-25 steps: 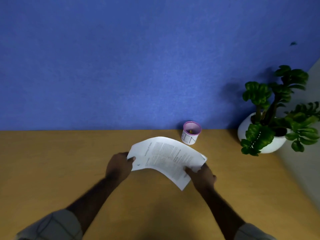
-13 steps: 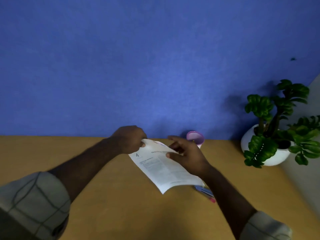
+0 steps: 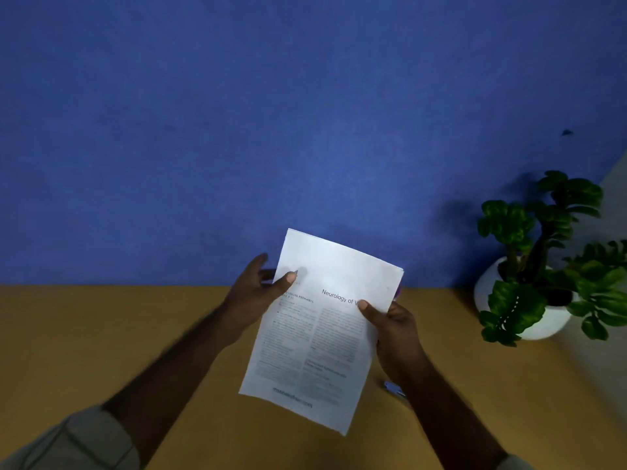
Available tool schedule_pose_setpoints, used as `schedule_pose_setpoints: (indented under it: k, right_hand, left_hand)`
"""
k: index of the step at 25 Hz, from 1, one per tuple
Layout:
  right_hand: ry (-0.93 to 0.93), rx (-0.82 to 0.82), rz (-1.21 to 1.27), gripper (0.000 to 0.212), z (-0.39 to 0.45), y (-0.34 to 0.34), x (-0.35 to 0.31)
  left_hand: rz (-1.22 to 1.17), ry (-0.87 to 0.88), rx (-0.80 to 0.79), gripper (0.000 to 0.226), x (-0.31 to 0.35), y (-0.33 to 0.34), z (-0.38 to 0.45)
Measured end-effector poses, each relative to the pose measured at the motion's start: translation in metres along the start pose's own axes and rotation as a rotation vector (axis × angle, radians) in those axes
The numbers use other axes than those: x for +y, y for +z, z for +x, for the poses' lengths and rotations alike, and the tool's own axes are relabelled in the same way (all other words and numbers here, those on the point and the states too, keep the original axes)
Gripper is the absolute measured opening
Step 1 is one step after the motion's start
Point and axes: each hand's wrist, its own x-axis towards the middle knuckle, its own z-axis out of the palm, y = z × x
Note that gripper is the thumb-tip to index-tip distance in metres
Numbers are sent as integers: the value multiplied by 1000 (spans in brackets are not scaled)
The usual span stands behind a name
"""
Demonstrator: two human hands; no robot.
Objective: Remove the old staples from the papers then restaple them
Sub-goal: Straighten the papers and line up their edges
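Both hands hold the papers point(image 3: 322, 330) up above the wooden desk point(image 3: 101, 334) — the left hand point(image 3: 252, 296) pinches the upper left edge, thumb on the printed face, fingers behind; the right hand point(image 3: 395, 329) grips the right edge likewise. A small blue object point(image 3: 393, 388) lies below the right fingers, a potted plant point(image 3: 543, 266) far right

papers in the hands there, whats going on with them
A person holds a set of printed papers up over a wooden table, facing them. The left hand pinches the upper left edge with its thumb on the front; the right hand grips the right edge the same way. No staple can be made out, and no stapler or remover is in either hand. A small blue object lies on the table beside the right wrist, and a potted plant stands at the right.
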Motion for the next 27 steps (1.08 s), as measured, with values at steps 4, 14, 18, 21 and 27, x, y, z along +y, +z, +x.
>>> schedule_pose_setpoints:
  k: [4, 14, 18, 21, 27]
  right_hand:
    - [44, -38, 96, 30, -1, 0, 11]
    - [144, -33, 114, 29, -14, 2, 27]
    - [221, -66, -115, 29, -16, -10, 26]
    - [256, 148, -300, 17, -7, -39, 24]
    - [341, 172, -1141, 31, 6, -117, 33]
  left_hand:
    - [6, 20, 36, 28, -2, 14, -3]
    - [132, -10, 129, 21, -1, 18, 0]
    - [226, 27, 168, 27, -8, 12, 1]
    - [326, 30, 169, 30, -12, 2, 0]
    - [250, 45, 160, 20, -21, -15, -7]
